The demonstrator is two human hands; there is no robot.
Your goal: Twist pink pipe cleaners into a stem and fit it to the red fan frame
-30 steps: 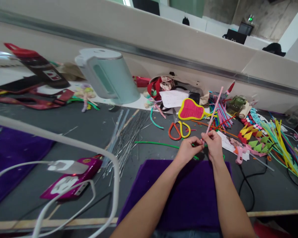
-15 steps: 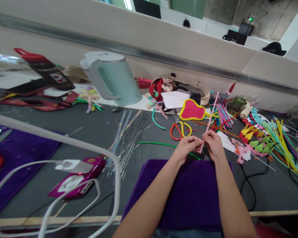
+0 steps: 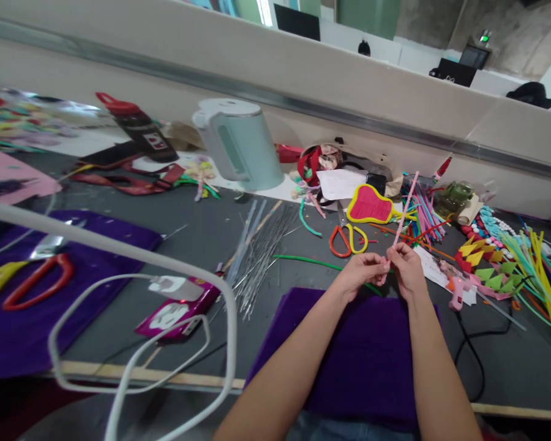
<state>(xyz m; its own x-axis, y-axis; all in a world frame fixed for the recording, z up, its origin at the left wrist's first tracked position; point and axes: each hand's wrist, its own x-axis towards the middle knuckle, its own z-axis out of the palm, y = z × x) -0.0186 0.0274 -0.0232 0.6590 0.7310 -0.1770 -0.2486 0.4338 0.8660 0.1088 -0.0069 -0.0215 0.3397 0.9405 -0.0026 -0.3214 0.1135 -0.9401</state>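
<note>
A pink pipe cleaner [image 3: 406,207] stands up at a slant between my two hands. Near its lower end, my left hand [image 3: 366,271] pinches it between thumb and fingers. Just above, my right hand [image 3: 404,263] grips it too, close against the left. Both hands hover over the far edge of a folded purple cloth [image 3: 349,355]. Behind them lie scissors with one orange and one yellow handle [image 3: 349,240] and a pink paddle-shaped piece with a yellow border [image 3: 371,205]. A green pipe cleaner [image 3: 310,260] runs along the table behind my left hand.
Bare wires [image 3: 264,257] lie left of the cloth, near a magenta power bank [image 3: 179,315] with a looping white cable [image 3: 232,343]. A kettle [image 3: 250,147] and a bottle [image 3: 142,131] stand behind. At right are a pink glue gun [image 3: 458,293] and coloured pipe cleaners [image 3: 542,275].
The view has swung left, so the scene sits farther right and more scissors show at the left. Both hands keep hold of the pink pipe cleaner, almost unmoved.
</note>
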